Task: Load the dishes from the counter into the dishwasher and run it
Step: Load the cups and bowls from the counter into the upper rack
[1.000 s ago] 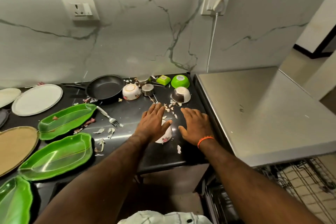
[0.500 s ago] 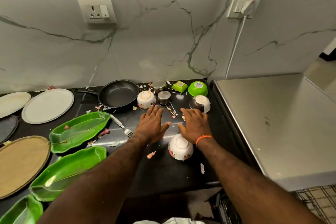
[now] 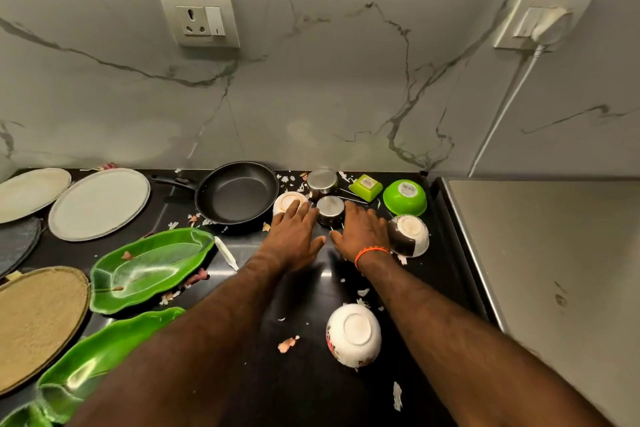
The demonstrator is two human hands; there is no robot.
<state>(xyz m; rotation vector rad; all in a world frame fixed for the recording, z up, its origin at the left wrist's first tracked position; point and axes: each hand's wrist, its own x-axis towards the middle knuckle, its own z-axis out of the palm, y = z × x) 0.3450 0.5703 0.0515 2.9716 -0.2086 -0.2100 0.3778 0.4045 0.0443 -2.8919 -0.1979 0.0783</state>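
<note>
Hands out flat over the black counter [image 3: 298, 392], both of them, side by side. Left hand [image 3: 294, 236] has its fingers straight and spread, fingertips lying on the upturned white bowl [image 3: 286, 202] at its 12 o'clock. Right hand [image 3: 362, 236] is spread wide too, palm down, orange band [image 3: 370, 252] at the wrist, fingertips up against the small steel cup [image 3: 330, 210] at its 11 o'clock; whether they actually touch it, I cannot tell. Neither hand grips anything.

Around them the dishes sit on the counter. A second steel cup [image 3: 322, 182] stands just behind the first, at 12 o'clock. The black frying pan [image 3: 239, 196] sits at 10 o'clock from the left hand, touching or nearly touching the white bowl. Off the right hand at 3 o'clock lies an upturned brown-and-white bowl [image 3: 408, 236], just beside the wrist. Further back at 1 o'clock, a green bowl [image 3: 405, 197] upside down, and a small green square dish [image 3: 365, 186] beside it.

Near edge, at 6 o'clock from the right hand, a floral white bowl [image 3: 353, 334] rests upside down between the two forearms. Out at 8 and 9 o'clock: two green leaf-shaped trays [image 3: 152, 267] [image 3: 104, 357], pale round plates [image 3: 98, 203] [image 3: 31, 194], a tan round plate [image 3: 34, 326]. Peel scraps [image 3: 287, 343] litter the counter. At 3 o'clock, the steel appliance top [image 3: 554, 270].
</note>
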